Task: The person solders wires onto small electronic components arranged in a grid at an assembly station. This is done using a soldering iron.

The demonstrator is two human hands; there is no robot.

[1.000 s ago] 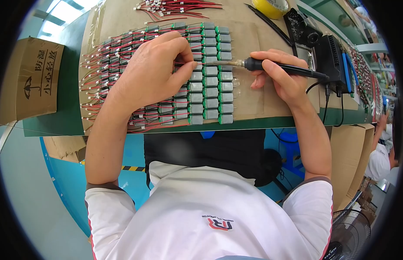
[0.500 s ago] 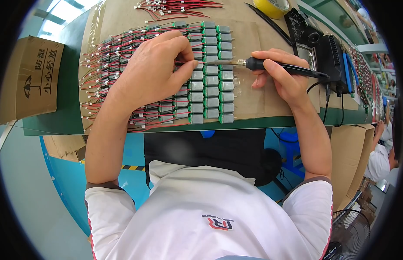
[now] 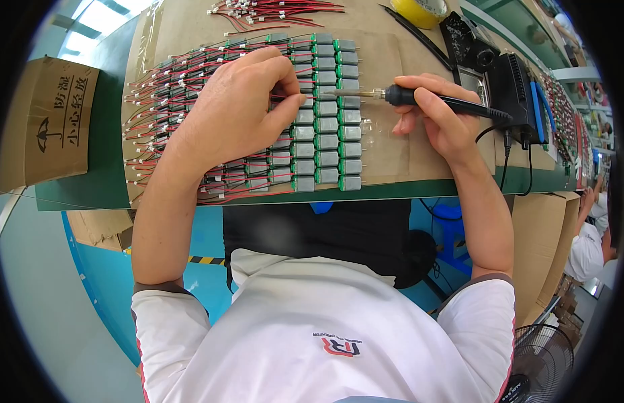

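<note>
Rows of small grey motors with green ends lie packed side by side on brown cardboard. Thin red and black wires with white plugs run off their left side. Over these rows, my left hand is closed in a pinch on a thin red wire, though the fingertips partly hide it. My right hand grips a soldering iron by its black handle. Its metal tip points left over the right-hand motor columns, a little away from my left fingertips.
A bundle of loose red wires lies at the far edge. Yellow tape, a black soldering station and its cables are on the right. A cardboard box stands at left, a fan at lower right. People sit farther right.
The soldering iron has drawn slightly right, its tip moving away from my left fingertips. My left hand has stayed in place.
</note>
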